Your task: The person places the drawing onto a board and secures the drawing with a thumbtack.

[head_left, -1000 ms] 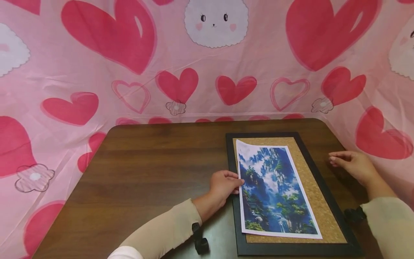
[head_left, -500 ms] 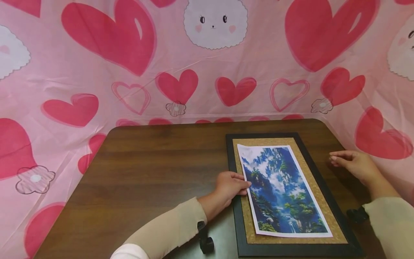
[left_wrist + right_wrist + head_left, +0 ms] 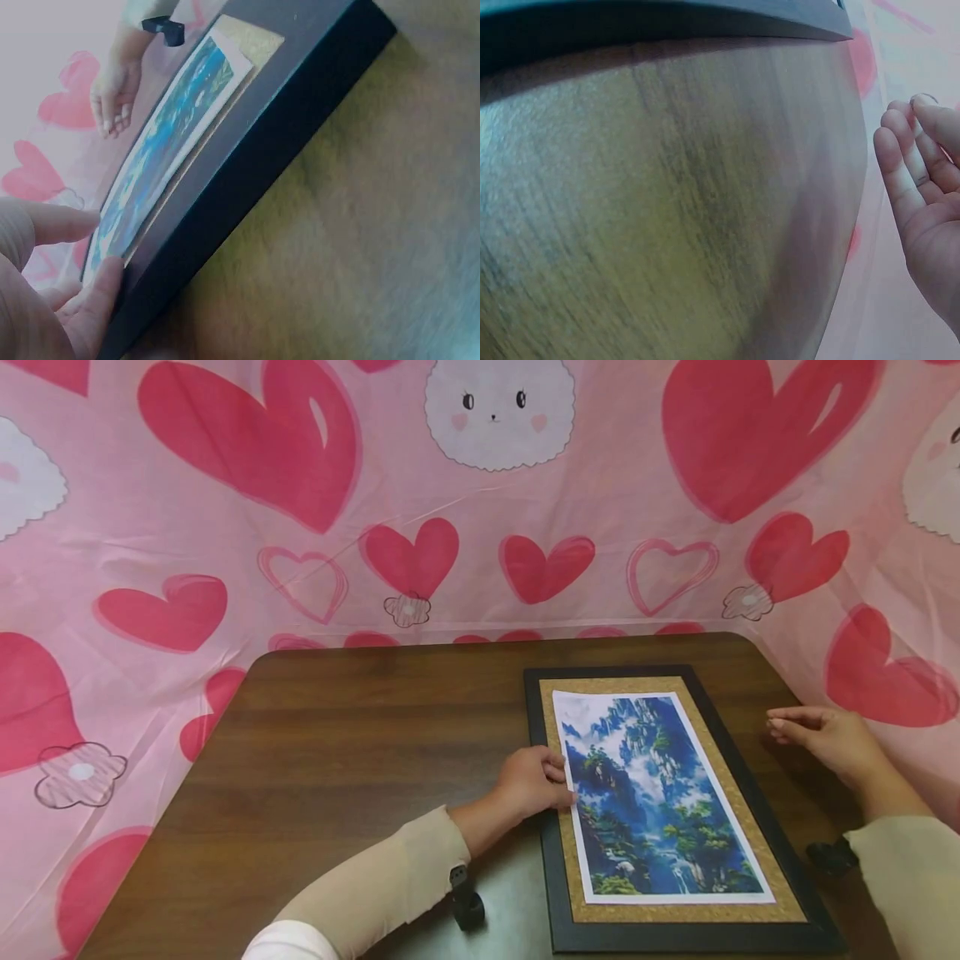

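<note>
A printed picture of blue mountains and green trees [image 3: 652,793] lies on the cork surface [image 3: 783,893] of a black-framed board [image 3: 536,718]. Its white border shows all round. My left hand [image 3: 528,781] is at the picture's left edge, thumb tip right at the border. In the left wrist view, the thumb [image 3: 101,296] and a finger [image 3: 67,225] are spread apart. Right of the board, my right hand [image 3: 832,743] hovers with thumb and forefinger tips together. A tiny thing shows between those tips; I cannot tell its kind. The other fingers [image 3: 889,154] are loosely extended.
The board rests on the right part of a brown wooden table [image 3: 375,735]. Behind and beside the table hangs a pink cloth [image 3: 487,502] with red hearts. A black wrist strap piece [image 3: 468,910] hangs below the left sleeve.
The picture has shifted right on the cork and its raised upper left corner has come down flatter. My left hand has moved right with it and its forefinger has bent. The right hand barely moves.
</note>
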The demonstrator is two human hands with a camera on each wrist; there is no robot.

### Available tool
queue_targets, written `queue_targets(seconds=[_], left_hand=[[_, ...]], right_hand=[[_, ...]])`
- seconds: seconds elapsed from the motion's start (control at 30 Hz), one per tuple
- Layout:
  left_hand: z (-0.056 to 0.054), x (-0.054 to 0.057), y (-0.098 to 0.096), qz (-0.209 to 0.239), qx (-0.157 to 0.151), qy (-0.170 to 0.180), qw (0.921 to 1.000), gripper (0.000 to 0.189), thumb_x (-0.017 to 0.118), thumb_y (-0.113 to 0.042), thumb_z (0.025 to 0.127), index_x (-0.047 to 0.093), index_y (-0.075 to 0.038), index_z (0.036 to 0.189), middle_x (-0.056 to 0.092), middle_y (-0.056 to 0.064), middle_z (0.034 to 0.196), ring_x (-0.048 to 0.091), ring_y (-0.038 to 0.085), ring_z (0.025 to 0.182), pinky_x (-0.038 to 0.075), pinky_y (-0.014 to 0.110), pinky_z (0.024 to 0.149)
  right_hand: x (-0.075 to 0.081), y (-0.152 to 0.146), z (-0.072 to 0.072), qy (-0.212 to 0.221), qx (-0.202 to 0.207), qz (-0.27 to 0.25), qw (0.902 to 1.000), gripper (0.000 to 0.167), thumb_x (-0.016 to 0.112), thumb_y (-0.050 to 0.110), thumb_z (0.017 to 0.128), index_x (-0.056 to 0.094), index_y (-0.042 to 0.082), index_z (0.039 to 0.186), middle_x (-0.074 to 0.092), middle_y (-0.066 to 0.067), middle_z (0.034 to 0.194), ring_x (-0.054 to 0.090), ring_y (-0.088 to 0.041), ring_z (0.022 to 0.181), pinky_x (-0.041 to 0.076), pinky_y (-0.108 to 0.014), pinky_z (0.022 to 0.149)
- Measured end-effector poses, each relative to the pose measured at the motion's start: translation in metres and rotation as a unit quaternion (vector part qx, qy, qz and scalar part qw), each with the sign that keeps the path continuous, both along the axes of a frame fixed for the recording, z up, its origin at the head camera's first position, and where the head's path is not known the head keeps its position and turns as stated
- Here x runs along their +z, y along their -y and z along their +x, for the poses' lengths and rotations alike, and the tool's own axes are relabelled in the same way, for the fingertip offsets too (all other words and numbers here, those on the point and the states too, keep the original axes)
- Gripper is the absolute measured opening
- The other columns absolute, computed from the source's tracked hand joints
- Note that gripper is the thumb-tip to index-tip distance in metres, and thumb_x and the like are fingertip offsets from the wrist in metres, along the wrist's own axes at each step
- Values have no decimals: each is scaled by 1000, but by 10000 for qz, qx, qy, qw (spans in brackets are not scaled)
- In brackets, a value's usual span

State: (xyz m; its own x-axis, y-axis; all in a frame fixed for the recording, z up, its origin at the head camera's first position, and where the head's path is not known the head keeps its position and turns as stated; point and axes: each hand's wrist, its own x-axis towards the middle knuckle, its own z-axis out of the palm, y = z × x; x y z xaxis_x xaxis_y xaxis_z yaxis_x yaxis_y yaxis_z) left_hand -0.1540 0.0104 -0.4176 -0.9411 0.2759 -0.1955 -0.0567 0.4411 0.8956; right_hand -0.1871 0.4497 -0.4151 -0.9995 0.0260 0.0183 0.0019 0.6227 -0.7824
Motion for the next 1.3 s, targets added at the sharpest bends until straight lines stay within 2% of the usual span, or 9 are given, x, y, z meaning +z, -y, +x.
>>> queue_targets(seconds=[0.07,0.13,0.27,0.33,0.5,0.7,0.83,1.17,1.3], left_hand=[[-2,2,2,-549,-254,-429,9972,46,88,-13,71,68,-4,111,68,-2,88,60,10,77,53,25,69],[-5,2,2,-1161,-644,-990,9862,46,88,-19,71,70,-8,112,65,-3,89,57,9,79,50,24,71],[-8,-1,5,-2033,-1496,-2162,9432,50,88,-32,71,71,-11,113,66,0,101,57,12,90,48,25,81],[-10,-4,7,-2126,-1911,-2508,9249,57,87,-38,72,69,-12,119,64,1,114,57,13,102,46,26,91],[-14,-11,11,-1841,-2710,-2837,9012,72,85,-40,74,58,-11,134,57,3,135,51,16,124,39,30,105],[-16,-12,12,-1875,-2932,-2811,8944,73,85,-38,75,56,-11,136,55,3,138,48,16,128,36,30,108],[-19,-10,12,-1939,-2964,-2732,8944,71,85,-37,75,58,-11,135,57,3,136,49,16,128,36,29,108],[-20,-8,12,-1925,-3031,-2499,8992,71,85,-40,74,59,-13,134,57,1,136,47,15,129,35,28,108],[-21,-9,13,-1926,-3071,-2547,8965,71,85,-41,75,59,-13,134,56,1,136,47,15,129,35,28,108]], right_hand=[[2,0,0,-5,28,-99,9999,45,63,23,97,55,-14,121,70,19,82,67,3,73,45,-4,66],[3,0,0,-3,36,-188,9998,44,63,21,97,55,-15,120,70,17,82,67,2,73,46,-4,66],[4,1,0,60,-7,-66,10000,47,63,23,97,54,-16,122,71,16,82,67,2,72,46,-5,65],[5,2,-1,133,-43,78,9999,51,63,27,97,53,-16,124,71,15,83,67,2,73,47,-6,64],[8,4,-1,249,-99,267,9993,55,63,34,96,55,-13,125,73,8,86,67,2,76,46,-7,64],[18,14,-2,280,-167,526,9981,55,67,38,93,60,-6,124,74,4,87,65,-2,74,50,-17,63],[25,24,-4,245,-156,430,9987,54,67,38,92,61,-5,123,70,15,86,64,-4,75,53,-21,63],[37,48,-11,76,411,244,9988,49,65,32,95,60,-6,125,72,6,97,67,-5,81,54,-18,68],[36,60,-15,76,555,-190,9982,48,65,29,95,59,-8,125,72,6,98,69,-9,83,56,-22,69]])
